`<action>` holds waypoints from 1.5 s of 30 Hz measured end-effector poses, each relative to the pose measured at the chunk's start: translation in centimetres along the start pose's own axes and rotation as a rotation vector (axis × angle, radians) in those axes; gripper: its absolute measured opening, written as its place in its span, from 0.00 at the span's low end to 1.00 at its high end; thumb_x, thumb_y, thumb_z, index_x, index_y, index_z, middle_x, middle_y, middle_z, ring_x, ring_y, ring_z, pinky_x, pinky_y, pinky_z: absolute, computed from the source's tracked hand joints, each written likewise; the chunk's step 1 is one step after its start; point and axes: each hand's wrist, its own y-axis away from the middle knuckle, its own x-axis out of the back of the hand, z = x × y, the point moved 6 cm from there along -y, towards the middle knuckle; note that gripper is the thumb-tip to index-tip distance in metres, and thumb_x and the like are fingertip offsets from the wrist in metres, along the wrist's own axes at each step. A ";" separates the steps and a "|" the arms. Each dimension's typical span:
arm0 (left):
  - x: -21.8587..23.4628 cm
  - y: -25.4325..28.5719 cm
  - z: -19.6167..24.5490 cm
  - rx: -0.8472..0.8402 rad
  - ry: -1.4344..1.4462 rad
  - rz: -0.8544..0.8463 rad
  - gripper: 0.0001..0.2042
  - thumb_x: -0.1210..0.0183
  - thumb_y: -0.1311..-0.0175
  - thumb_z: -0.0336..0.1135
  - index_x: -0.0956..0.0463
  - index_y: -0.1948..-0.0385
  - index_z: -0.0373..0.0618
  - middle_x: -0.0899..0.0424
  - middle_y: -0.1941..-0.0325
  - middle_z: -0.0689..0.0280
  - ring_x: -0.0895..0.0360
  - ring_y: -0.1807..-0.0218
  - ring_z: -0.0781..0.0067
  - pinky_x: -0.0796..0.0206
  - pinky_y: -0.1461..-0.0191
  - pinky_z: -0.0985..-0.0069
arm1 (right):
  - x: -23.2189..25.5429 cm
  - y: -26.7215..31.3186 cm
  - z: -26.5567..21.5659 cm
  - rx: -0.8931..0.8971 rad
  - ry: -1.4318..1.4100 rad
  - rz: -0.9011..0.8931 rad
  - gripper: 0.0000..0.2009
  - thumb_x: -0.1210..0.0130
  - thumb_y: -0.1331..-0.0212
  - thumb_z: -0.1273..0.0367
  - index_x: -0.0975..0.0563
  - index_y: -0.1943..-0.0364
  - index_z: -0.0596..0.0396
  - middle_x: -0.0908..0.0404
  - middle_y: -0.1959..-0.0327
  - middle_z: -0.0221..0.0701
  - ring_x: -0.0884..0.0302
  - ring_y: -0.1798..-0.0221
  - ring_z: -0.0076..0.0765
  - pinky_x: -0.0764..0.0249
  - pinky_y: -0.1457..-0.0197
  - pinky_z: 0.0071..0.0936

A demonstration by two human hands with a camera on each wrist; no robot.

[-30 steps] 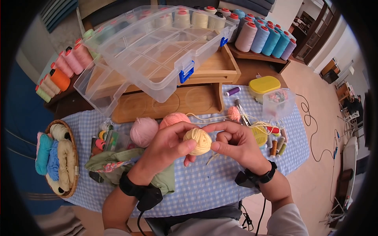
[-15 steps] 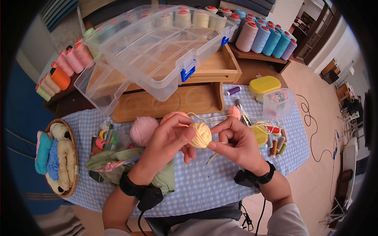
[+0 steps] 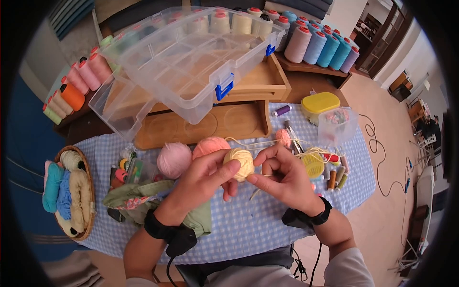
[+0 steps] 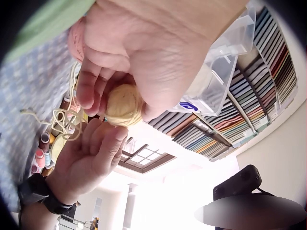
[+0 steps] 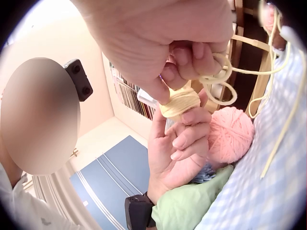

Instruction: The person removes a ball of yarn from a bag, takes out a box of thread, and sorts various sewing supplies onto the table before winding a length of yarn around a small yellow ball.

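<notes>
A small ball of pale yellow yarn [image 3: 241,165] is held up over the table between both hands. My left hand [image 3: 197,181] grips it from the left, thumb across the front and fingers behind. My right hand [image 3: 287,181] has its fingers curled round the loose yellow strand [image 5: 252,72], which hangs in loops beside them in the right wrist view. The right thumb and fingertip sit right at the ball's lower side. Behind the left hand lie a coral yarn ball [image 3: 210,145] and a pink yarn ball [image 3: 174,160].
A basket of yarn skeins [image 3: 91,210] stands at the left, near a green cloth [image 3: 198,220]. An open clear case [image 3: 186,91] rests on a wooden drawer unit [image 3: 282,79] at the back. Scissors [image 3: 293,136], small thread spools [image 3: 332,179] and a yellow-lidded box [image 3: 321,103] lie rightward.
The yellow ball has shifted slightly left and turned in the left hand. The right hand has moved a little about the ball's right side, its thumb now lower.
</notes>
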 end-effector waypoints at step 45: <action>1.1 -0.3 0.2 -0.063 0.159 0.082 0.17 0.44 0.32 0.38 0.33 0.47 0.39 0.25 0.53 0.61 0.21 0.63 0.71 0.26 0.64 0.73 | -0.6 0.5 -1.3 0.129 0.087 -0.103 0.04 0.35 0.45 0.74 0.19 0.67 0.55 0.41 0.86 0.18 0.50 0.82 0.13 0.53 0.78 0.18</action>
